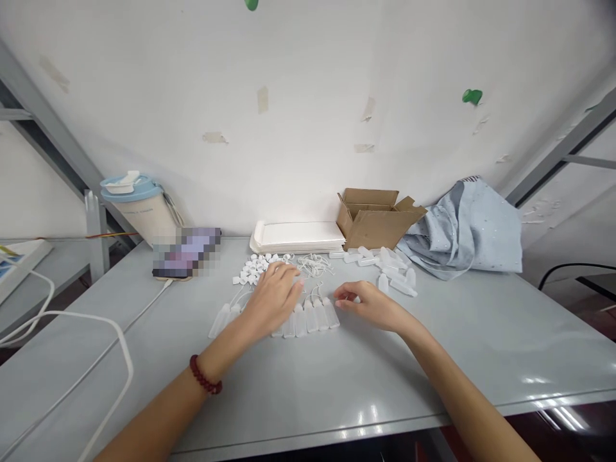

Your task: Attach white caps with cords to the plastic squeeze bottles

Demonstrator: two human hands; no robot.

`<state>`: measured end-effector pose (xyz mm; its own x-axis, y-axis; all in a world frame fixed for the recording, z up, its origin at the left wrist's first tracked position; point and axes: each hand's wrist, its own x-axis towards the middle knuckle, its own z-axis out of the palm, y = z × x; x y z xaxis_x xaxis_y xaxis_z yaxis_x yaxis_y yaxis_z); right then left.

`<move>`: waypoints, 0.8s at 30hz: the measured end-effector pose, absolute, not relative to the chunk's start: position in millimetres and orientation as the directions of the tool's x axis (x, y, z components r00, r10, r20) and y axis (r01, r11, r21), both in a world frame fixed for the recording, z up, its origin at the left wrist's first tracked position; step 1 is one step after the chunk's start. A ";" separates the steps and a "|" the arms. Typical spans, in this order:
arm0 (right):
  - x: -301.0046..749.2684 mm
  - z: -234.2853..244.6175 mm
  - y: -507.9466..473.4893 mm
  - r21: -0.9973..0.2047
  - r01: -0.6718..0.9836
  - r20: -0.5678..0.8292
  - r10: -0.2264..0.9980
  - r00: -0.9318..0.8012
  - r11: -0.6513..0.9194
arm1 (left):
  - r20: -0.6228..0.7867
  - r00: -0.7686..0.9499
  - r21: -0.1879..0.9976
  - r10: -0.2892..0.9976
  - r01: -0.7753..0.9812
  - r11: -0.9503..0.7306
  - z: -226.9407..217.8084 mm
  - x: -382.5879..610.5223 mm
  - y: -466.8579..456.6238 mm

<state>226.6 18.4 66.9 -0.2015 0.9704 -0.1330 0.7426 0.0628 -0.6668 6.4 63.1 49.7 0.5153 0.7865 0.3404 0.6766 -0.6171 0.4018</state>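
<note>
My left hand (pixel 275 296) reaches over the row of small translucent bottles with its fingers stretched out, the fingertips at the edge of a pile of white caps (pixel 250 269). It holds nothing that I can see and hides part of the row. My right hand (pixel 368 305) is at the right end of that row, fingers loosely curved and apart, beside the last translucent bottle (pixel 330 314). Thin white strings rise from the tops of the lined-up bottles. A tangle of loose white strings (pixel 315 264) lies behind them.
More translucent bottles (pixel 397 279) lie scattered behind my right hand. Along the wall stand a stack of white trays (pixel 298 237), an open cardboard box (pixel 380 228) and a light blue cloth bag (pixel 476 231). At left are a cup (pixel 144 215), a phone (pixel 187 253) and a white cable (pixel 122 346).
</note>
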 end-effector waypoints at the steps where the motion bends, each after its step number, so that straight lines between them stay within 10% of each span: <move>1: 228.1 67.4 18.6 -0.658 0.751 -0.128 0.974 -0.189 0.059 | 0.321 0.519 0.395 0.792 0.687 -0.610 49.9 1.9 68.1; 14: 266.9 81.5 27.3 -0.136 0.957 -0.051 0.967 0.249 -0.254 | 0.080 0.650 0.129 0.755 0.745 -0.655 47.3 -5.7 83.7; 24: 282.3 80.4 32.6 0.013 0.935 -0.101 0.930 0.355 -0.355 | 0.115 0.658 0.094 0.745 0.739 -0.667 45.2 -2.2 82.9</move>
